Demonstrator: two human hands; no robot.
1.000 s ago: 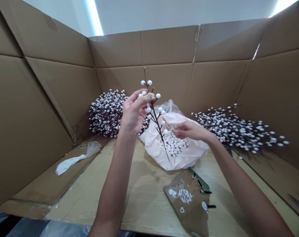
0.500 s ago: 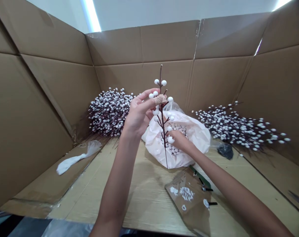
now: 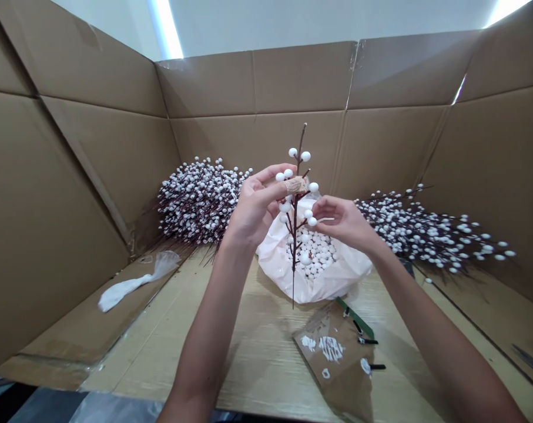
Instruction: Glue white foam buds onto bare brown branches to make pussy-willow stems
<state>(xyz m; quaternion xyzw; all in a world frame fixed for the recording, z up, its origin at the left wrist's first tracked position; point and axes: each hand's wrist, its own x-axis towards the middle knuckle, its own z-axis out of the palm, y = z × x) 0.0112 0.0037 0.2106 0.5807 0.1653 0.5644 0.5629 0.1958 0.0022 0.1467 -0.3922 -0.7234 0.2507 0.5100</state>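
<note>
My left hand (image 3: 260,202), with a beige wrap on one finger, pinches a dark brown stem (image 3: 295,235) near its upper part. The stem stands nearly upright and bears several white berries on short twigs. My right hand (image 3: 343,220) is on the stem's right side, its thumb and forefinger closed at a white berry (image 3: 312,221) by a twig end. Behind and below the stem, an open white plastic bag (image 3: 272,270) holds many loose white balls.
Bunches of white-berried stems lie at the back left (image 3: 195,200) and right (image 3: 425,229). A brown sheet (image 3: 337,376) with white smears and a green strip is in front. Scissors (image 3: 530,359) lie far right; cardboard walls (image 3: 301,76) surround the table.
My right hand has risen out of the bag of balls to the stem's right side. My left hand and the stem have shifted slightly right, and the stem tilts a little more.
</note>
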